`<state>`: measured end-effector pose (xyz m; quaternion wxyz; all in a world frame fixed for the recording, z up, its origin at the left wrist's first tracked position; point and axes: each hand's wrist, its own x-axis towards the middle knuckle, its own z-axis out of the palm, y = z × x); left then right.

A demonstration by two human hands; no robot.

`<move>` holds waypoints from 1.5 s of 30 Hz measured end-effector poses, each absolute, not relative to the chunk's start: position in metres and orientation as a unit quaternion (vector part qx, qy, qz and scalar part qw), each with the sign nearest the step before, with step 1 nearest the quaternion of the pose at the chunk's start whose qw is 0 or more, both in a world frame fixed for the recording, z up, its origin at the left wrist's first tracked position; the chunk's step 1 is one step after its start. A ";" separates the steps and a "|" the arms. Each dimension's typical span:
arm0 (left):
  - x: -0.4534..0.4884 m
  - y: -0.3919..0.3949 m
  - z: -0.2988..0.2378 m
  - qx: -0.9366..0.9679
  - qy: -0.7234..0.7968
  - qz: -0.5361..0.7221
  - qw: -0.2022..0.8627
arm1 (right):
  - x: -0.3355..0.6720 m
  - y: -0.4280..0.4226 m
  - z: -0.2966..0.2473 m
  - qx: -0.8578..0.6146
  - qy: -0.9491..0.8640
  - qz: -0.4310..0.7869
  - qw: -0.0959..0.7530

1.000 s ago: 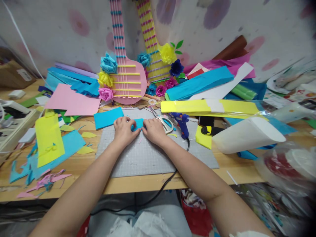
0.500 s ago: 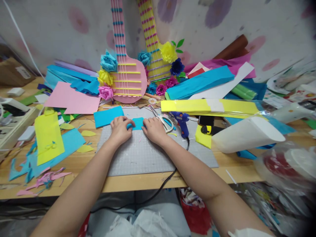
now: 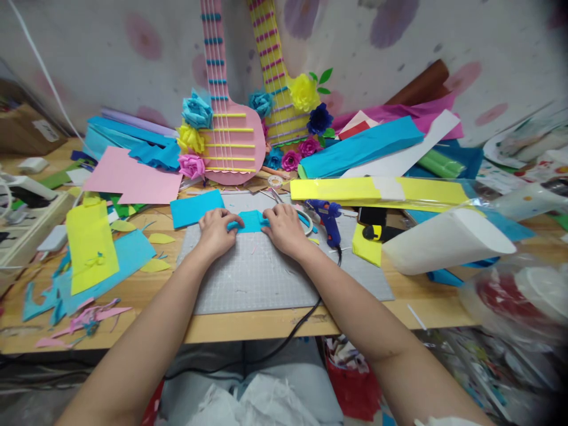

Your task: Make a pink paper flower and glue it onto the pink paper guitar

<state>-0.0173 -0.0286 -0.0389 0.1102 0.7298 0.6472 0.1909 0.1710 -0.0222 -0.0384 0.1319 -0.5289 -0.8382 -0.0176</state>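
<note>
Both hands have moved slightly apart since a second ago, so more of the small turquoise crepe paper piece (image 3: 252, 221) shows between them on the grey cutting mat (image 3: 266, 278). The left hand (image 3: 216, 232) and right hand (image 3: 284, 229) each close curled fingers on one end. Too strong a pull may tear this thin paper. The blue glue gun (image 3: 328, 218) near the right hand, if hot, could burn it.
</note>
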 end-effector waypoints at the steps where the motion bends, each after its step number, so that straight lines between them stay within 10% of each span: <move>1: -0.017 -0.029 -0.039 0.728 0.648 0.192 0.109 | 0.173 -0.021 -0.039 -0.530 -0.837 -0.020 0.134; 32: -0.008 -0.027 -0.044 0.733 0.640 0.218 0.077 | 0.184 -0.015 -0.038 -0.530 -0.826 0.034 0.192; 40: -0.025 -0.004 -0.022 0.650 0.624 0.384 0.200 | 0.184 -0.015 -0.038 -0.525 -0.818 0.057 0.226; 45: -0.008 0.025 -0.013 0.752 0.564 0.265 0.215 | 0.180 -0.013 -0.038 -0.505 -0.801 0.077 0.313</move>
